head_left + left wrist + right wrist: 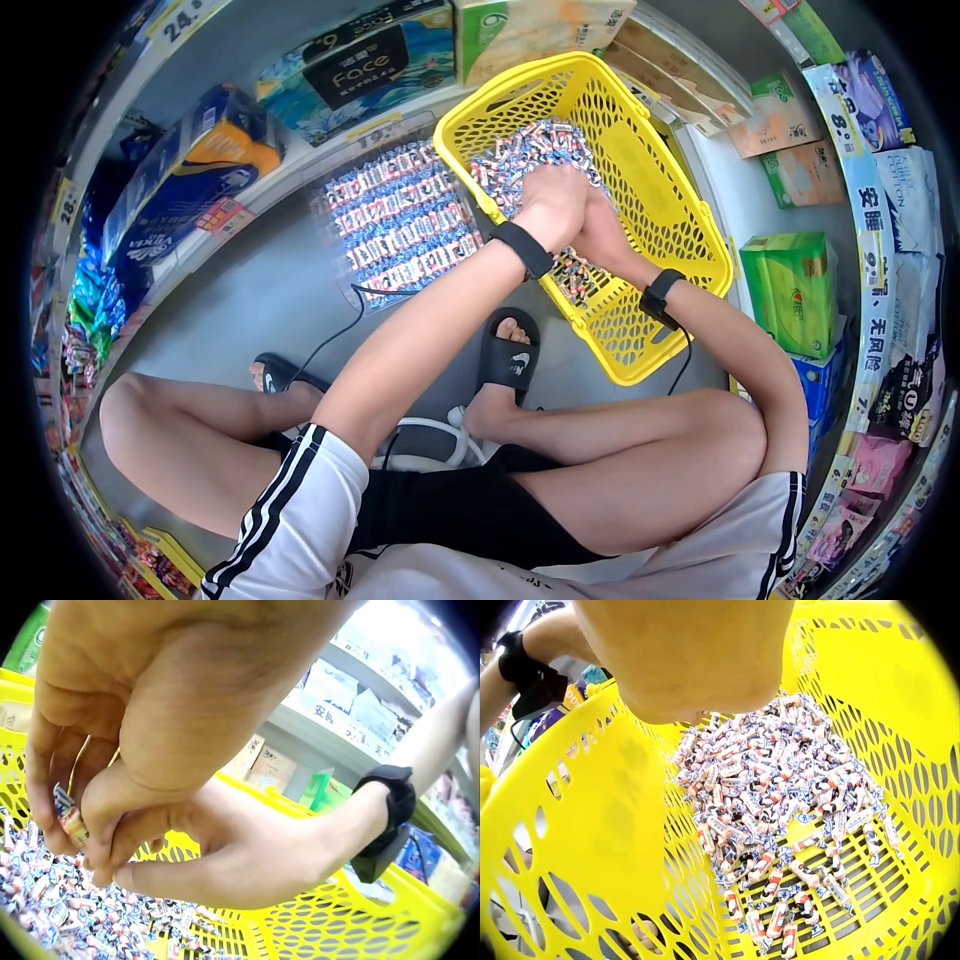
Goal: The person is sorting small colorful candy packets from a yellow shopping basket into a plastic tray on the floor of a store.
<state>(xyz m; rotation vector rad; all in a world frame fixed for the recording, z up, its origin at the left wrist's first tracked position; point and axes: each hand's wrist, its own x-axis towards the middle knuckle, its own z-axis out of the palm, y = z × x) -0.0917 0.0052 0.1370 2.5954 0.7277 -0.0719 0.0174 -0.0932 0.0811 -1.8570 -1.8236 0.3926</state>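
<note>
Around: candy pack on floor beside basket.
Basket: yellow perforated plastic, holds loose candies.
Left hand: pinches one wrapped candy over basket.
Right hand: touches left; grip unclear.

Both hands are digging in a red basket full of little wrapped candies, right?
Nearly. The basket is yellow, not red, as the head view shows. The left hand and right hand are in it, over the little wrapped candies.
</note>
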